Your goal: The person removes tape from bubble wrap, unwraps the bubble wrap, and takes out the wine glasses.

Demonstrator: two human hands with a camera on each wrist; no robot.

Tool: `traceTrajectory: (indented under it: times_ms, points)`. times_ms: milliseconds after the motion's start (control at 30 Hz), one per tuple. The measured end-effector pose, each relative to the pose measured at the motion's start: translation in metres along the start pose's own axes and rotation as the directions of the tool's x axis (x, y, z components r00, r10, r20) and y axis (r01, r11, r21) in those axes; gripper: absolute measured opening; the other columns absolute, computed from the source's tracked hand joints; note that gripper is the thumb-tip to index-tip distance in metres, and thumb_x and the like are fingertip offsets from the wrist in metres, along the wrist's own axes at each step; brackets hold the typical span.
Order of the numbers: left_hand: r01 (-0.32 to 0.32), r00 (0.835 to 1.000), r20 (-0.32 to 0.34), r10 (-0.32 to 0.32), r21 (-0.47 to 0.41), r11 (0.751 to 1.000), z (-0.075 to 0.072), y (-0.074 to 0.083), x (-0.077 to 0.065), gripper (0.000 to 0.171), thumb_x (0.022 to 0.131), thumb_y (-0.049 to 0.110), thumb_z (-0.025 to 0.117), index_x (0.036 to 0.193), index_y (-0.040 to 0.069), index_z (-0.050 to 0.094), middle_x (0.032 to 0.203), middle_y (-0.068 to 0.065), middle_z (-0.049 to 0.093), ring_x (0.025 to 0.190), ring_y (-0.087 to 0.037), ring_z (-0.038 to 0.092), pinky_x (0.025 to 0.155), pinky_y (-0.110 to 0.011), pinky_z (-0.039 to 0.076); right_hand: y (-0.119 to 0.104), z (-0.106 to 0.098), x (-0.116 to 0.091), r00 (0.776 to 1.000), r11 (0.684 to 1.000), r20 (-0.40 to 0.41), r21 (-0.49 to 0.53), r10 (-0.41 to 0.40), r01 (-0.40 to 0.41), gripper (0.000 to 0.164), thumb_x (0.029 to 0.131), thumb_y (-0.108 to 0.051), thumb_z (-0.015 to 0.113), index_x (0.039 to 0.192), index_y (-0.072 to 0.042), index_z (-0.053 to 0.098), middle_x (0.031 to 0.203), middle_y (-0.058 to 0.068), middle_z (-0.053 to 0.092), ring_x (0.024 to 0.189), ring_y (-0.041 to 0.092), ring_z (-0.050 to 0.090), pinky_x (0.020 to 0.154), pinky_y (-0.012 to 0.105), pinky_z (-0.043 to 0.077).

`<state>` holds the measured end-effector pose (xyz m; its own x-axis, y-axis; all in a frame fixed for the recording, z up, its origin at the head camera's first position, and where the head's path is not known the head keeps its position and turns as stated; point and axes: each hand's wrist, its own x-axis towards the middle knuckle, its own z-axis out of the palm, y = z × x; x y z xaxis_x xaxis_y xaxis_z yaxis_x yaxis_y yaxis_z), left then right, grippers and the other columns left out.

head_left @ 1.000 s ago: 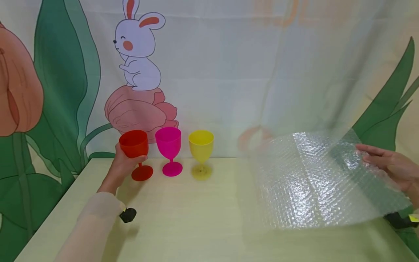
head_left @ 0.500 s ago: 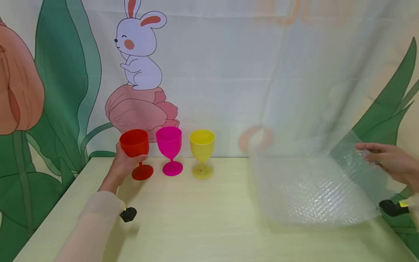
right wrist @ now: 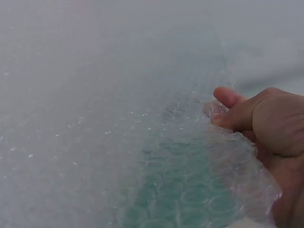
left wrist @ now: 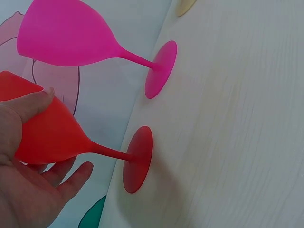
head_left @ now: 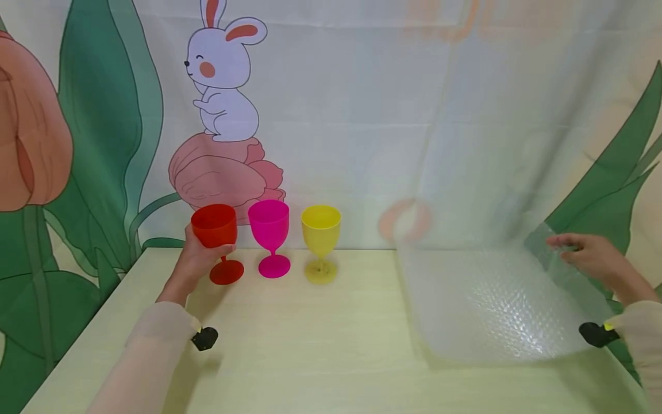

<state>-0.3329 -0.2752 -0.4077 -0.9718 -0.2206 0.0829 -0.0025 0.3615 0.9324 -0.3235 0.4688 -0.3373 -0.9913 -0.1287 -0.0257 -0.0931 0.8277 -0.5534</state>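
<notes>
My left hand (head_left: 199,259) grips the bowl of a red goblet (head_left: 214,227); in the left wrist view the thumb lies over one side of the red goblet (left wrist: 52,128) and fingers show beneath it. Beside it stands a magenta goblet (head_left: 269,221), then a yellow goblet (head_left: 321,227). Over at the right, my right hand (head_left: 595,259) pinches the edge of a clear bubble wrap sheet (head_left: 481,305). The right wrist view has thumb and fingers of the right hand (right wrist: 266,118) closed on the edge of the bubble wrap (right wrist: 175,166).
A pale wooden table (head_left: 310,333) lies under everything. Behind it hangs a cloth backdrop (head_left: 351,115) printed with a rabbit and flowers. Black wrist cameras (head_left: 205,338) are strapped under the sleeves.
The right hand has moved a little to the left with the bubble wrap, which has sunk and now lies flatter along the table. The left hand stays on the red goblet.
</notes>
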Motion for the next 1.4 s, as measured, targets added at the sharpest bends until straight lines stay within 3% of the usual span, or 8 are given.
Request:
traceTrajectory:
  times_ms: [67, 467, 533, 633, 767, 933, 1133, 1400]
  points:
    - [-0.002, 1.000, -0.001, 0.002, -0.001, 1.000, 0.000, 0.000, 0.000, 0.110, 0.087, 0.005, 0.079, 0.161, 0.017, -0.001, 0.163, -0.019, 0.025, 0.146, -0.043, 0.028, 0.105, -0.055, 0.048, 0.003, 0.003, 0.000, 1.000, 1.000, 0.009, 0.016, 0.013, -0.013, 0.049, 0.110, -0.009, 0.042, 0.151, 0.016, 0.032, 0.152, 0.043, 0.030, 0.134, 0.063, 0.032, 0.099, 0.070, 0.041]
    - [0.001, 1.000, -0.006, -0.001, 0.006, 1.000, 0.000, 0.003, -0.002, 0.109, 0.086, 0.004, 0.078, 0.161, 0.016, 0.000, 0.162, -0.019, 0.026, 0.145, -0.044, 0.029, 0.105, -0.056, 0.048, 0.021, 0.021, 0.001, 1.000, 1.000, -0.009, 0.012, -0.001, 0.001, 0.047, 0.108, -0.011, 0.050, 0.147, 0.013, 0.042, 0.149, 0.042, 0.036, 0.131, 0.063, 0.037, 0.095, 0.070, 0.043]
    - [0.008, 1.000, -0.004, -0.008, 0.007, 1.000, 0.000, 0.003, -0.002, 0.109, 0.086, 0.005, 0.079, 0.161, 0.016, -0.001, 0.162, -0.019, 0.026, 0.145, -0.044, 0.029, 0.105, -0.056, 0.048, 0.022, 0.023, 0.002, 0.999, 1.000, -0.030, -0.016, -0.014, 0.014, 0.045, 0.108, -0.010, 0.051, 0.145, 0.013, 0.045, 0.147, 0.042, 0.039, 0.130, 0.062, 0.040, 0.092, 0.064, 0.048]
    - [0.012, 1.000, -0.003, -0.012, 0.003, 1.000, -0.001, 0.003, -0.002, 0.110, 0.086, 0.005, 0.078, 0.161, 0.016, -0.001, 0.162, -0.019, 0.025, 0.145, -0.044, 0.029, 0.105, -0.056, 0.047, 0.024, 0.025, 0.003, 0.997, 0.999, -0.063, -0.044, -0.035, 0.032, 0.043, 0.107, -0.010, 0.054, 0.142, 0.014, 0.049, 0.144, 0.043, 0.042, 0.126, 0.060, 0.045, 0.083, 0.044, 0.055]
    - [0.012, 1.000, -0.007, -0.012, -0.001, 1.000, -0.001, 0.003, -0.002, 0.109, 0.087, 0.004, 0.078, 0.161, 0.016, -0.001, 0.162, -0.019, 0.025, 0.146, -0.044, 0.028, 0.105, -0.055, 0.048, 0.026, 0.026, 0.004, 0.994, 0.995, -0.090, -0.080, -0.069, 0.062, 0.042, 0.106, -0.009, 0.056, 0.140, 0.014, 0.052, 0.141, 0.042, 0.046, 0.123, 0.057, 0.049, 0.072, 0.026, 0.051]
    - [0.013, 1.000, -0.006, -0.013, -0.004, 1.000, -0.001, 0.002, -0.002, 0.108, 0.087, 0.004, 0.077, 0.161, 0.016, -0.001, 0.162, -0.019, 0.025, 0.145, -0.043, 0.029, 0.105, -0.055, 0.048, 0.029, 0.030, 0.003, 0.989, 0.988, -0.107, -0.127, -0.100, 0.086, 0.041, 0.105, -0.010, 0.057, 0.139, 0.013, 0.054, 0.138, 0.042, 0.050, 0.121, 0.059, 0.050, 0.074, 0.033, 0.052]
    - [0.019, 1.000, -0.008, -0.019, -0.002, 1.000, -0.001, 0.003, -0.003, 0.108, 0.087, 0.004, 0.077, 0.161, 0.016, -0.001, 0.162, -0.019, 0.025, 0.146, -0.043, 0.028, 0.105, -0.055, 0.047, 0.031, 0.034, 0.003, 0.980, 0.984, -0.145, -0.136, -0.134, 0.114, 0.038, 0.103, -0.007, 0.059, 0.136, 0.012, 0.057, 0.131, 0.038, 0.058, 0.114, 0.050, 0.056, 0.068, 0.025, 0.050]
    - [0.015, 1.000, -0.007, -0.015, 0.006, 1.000, 0.000, 0.003, -0.003, 0.108, 0.087, 0.004, 0.077, 0.161, 0.016, -0.001, 0.162, -0.019, 0.025, 0.146, -0.043, 0.028, 0.106, -0.055, 0.047, 0.028, 0.033, 0.005, 0.991, 0.988, -0.092, -0.131, -0.092, 0.079, 0.042, 0.107, -0.009, 0.052, 0.143, 0.012, 0.051, 0.140, 0.042, 0.048, 0.121, 0.060, 0.049, 0.076, 0.038, 0.052]
